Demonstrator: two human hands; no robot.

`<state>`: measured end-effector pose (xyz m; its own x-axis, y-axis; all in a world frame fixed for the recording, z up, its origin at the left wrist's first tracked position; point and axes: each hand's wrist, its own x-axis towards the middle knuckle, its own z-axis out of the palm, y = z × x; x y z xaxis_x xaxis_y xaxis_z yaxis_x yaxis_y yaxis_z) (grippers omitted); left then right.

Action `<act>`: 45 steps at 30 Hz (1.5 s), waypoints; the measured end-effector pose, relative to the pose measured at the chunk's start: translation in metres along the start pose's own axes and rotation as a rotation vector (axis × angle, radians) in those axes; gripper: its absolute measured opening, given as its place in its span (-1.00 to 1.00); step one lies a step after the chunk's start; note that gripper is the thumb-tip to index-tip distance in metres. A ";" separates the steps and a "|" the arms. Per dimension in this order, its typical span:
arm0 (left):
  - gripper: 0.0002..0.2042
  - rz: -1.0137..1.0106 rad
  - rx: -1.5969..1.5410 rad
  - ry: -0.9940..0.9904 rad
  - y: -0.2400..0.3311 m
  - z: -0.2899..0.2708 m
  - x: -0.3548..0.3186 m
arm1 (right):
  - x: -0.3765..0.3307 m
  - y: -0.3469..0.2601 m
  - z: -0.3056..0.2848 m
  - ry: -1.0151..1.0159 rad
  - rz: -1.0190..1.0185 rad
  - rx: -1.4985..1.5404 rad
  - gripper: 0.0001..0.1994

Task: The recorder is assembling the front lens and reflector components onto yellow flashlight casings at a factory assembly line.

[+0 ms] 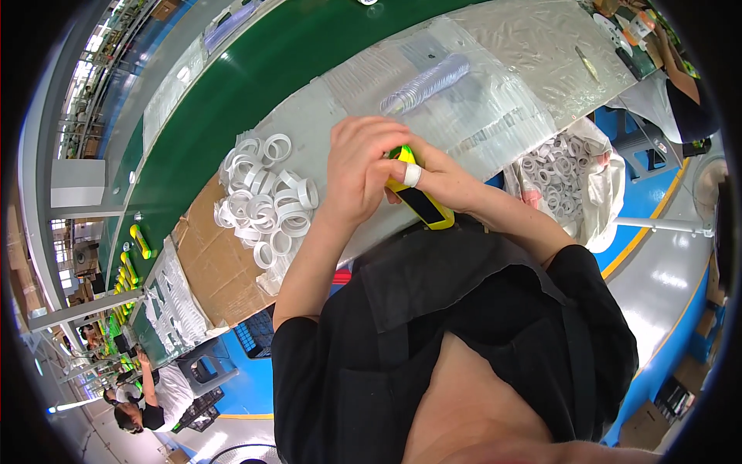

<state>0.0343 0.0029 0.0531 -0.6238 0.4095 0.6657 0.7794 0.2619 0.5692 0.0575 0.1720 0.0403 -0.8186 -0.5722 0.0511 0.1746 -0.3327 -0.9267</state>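
Both of my hands are closed around a yellow-green and black elongated device (423, 206), held tilted just above the near edge of the table. My left hand (355, 166) wraps over its upper end from the left, fingers bent across the top. My right hand (439, 176) grips it from the right, with a white band round the thumb. The device's lower end, with a dark panel and yellow rim, shows below my hands; its upper part is mostly hidden by fingers. Left of my left hand lies a heap of white rings (267, 193).
A row of clear, nested thin plastic pieces (425, 83) lies on the plastic-covered table (325, 100). A sack of rings (560, 174) stands at the right. Beyond runs a green conveyor belt (263, 73) with similar yellow devices (140, 241) at left. Co-workers sit at both ends.
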 end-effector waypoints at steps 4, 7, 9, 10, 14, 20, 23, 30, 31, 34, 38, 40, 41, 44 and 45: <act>-0.61 0.110 0.048 -0.044 -0.005 0.010 0.002 | 0.004 0.007 -0.005 0.058 0.059 0.007 -0.52; -0.63 0.058 0.045 0.000 -0.004 0.019 0.009 | 0.002 0.002 -0.010 0.129 0.047 0.089 -0.55; -0.65 -0.204 -0.023 0.133 -0.024 0.028 0.004 | 0.003 -0.004 -0.015 0.247 0.033 0.179 -0.59; -0.58 -0.362 0.058 0.122 -0.039 0.030 0.007 | 0.004 -0.001 -0.020 0.302 0.008 0.166 -0.60; -0.45 -0.346 0.566 -0.046 -0.096 0.047 -0.012 | 0.000 -0.006 -0.029 0.373 -0.015 0.138 -0.62; -0.51 -0.373 0.317 0.040 -0.094 0.040 -0.010 | -0.006 -0.007 -0.034 0.345 -0.012 0.098 -0.59; -0.57 -0.362 0.013 0.081 -0.049 0.028 0.004 | -0.006 -0.011 -0.034 0.295 -0.007 0.071 -0.58; -0.67 -0.305 -0.151 -0.018 0.012 0.018 0.001 | -0.002 -0.010 -0.024 0.143 -0.056 0.024 -0.60; -0.67 -0.306 -0.150 -0.016 0.011 0.016 0.001 | -0.001 -0.010 -0.023 0.121 -0.061 0.001 -0.61; -0.65 -0.198 -0.033 -0.014 0.008 0.014 -0.005 | -0.001 -0.013 -0.017 0.066 -0.037 -0.015 -0.64; -0.66 -0.098 -0.025 0.027 0.004 0.016 -0.010 | 0.002 -0.011 -0.015 -0.002 -0.020 -0.025 -0.65; -0.67 -0.080 0.009 0.037 0.004 0.013 -0.012 | 0.006 -0.011 -0.011 -0.036 0.004 -0.060 -0.63; -0.68 -0.091 -0.002 0.055 0.003 0.013 -0.013 | 0.008 -0.010 -0.010 -0.041 0.003 -0.059 -0.63; -0.71 -0.062 0.033 0.093 0.000 0.008 -0.014 | 0.013 -0.009 -0.002 -0.025 0.068 0.075 -0.64; -0.72 -0.022 0.068 0.109 -0.001 0.005 -0.015 | 0.014 -0.010 0.000 -0.028 0.078 0.082 -0.65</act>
<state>0.0434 0.0005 0.0405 -0.6403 0.3070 0.7041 0.7655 0.3302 0.5522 0.0443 0.1669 0.0505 -0.7853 -0.6190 -0.0081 0.2819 -0.3459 -0.8949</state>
